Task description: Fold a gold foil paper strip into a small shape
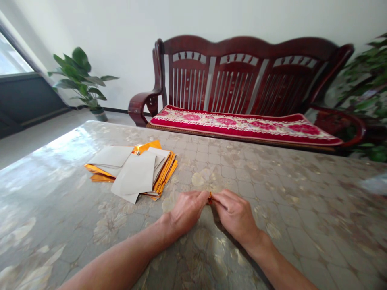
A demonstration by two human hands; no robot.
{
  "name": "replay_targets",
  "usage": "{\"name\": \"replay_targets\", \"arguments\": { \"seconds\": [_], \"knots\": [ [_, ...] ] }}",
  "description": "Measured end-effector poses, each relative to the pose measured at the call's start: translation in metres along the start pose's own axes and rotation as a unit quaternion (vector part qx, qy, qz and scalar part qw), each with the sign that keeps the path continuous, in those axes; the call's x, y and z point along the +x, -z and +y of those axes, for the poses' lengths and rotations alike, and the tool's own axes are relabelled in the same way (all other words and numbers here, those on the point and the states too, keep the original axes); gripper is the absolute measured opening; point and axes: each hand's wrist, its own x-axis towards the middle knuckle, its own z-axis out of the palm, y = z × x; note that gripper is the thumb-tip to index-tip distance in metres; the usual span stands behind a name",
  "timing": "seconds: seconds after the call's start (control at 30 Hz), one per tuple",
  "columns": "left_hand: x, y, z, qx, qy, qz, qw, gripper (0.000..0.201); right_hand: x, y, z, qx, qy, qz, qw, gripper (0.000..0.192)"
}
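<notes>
My left hand and my right hand meet fingertip to fingertip on the table. Between them they pinch a small folded gold piece; only a sliver of it shows, the rest is hidden by my fingers. To the left, a little farther away, lies a loose stack of gold foil sheets, white backs facing up and gold edges showing at the sides.
The table has a glossy floral cover. Behind it stands a dark red wooden bench with a red patterned cushion. A potted plant is at the back left, more foliage at the right edge.
</notes>
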Motion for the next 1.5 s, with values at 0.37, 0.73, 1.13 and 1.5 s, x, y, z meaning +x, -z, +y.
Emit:
{"name": "replay_targets", "arguments": {
  "seconds": [0.37, 0.73, 1.13, 1.5],
  "knots": [
    [0.000, 0.002, 0.007, -0.042, 0.047, 0.013, 0.998, 0.016, -0.003, -0.003, 0.001, -0.010, -0.015, 0.011, 1.000, 0.021],
    [0.000, -0.004, 0.016, -0.016, 0.086, -0.006, 0.996, 0.016, -0.004, -0.009, -0.011, -0.008, -0.040, 0.043, 0.998, 0.023],
    [0.002, -0.005, -0.001, -0.151, 0.075, 0.079, 0.983, 0.018, -0.008, -0.006, 0.009, 0.033, -0.033, 0.051, 0.998, 0.020],
    [0.000, 0.004, -0.005, -0.125, 0.095, 0.055, 0.986, 0.017, -0.001, 0.016, 0.022, -0.025, 0.078, 0.025, 0.996, 0.028]
  ]
}}
